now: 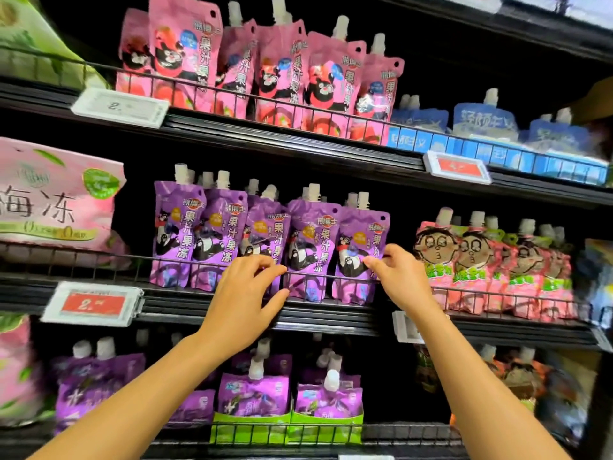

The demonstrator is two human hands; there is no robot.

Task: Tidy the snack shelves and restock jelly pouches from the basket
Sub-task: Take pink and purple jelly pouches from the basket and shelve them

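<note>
Left of the left hand (247,290), a red-and-white price tag (94,303) clips to the black middle shelf edge (325,318), and above that tag sits a big pink jelly bag (56,200). That hand reaches up to the thin black wire rail (139,258) along the shelf front, its fingers curled at the rail and its thumb lying on the shelf edge below; whether it grips the wire or only touches it cannot be told. Directly behind and above both hands stands a row of purple spouted jelly pouches with a bear picture (272,240), upright behind the rail. The right hand (398,277) pinches the lower right edge of the rightmost purple pouch (360,254). Right of that hand stand pink spouted pouches with cartoon faces (491,267). Well above both hands, pink bear pouches (265,68) fill the upper shelf.
</note>
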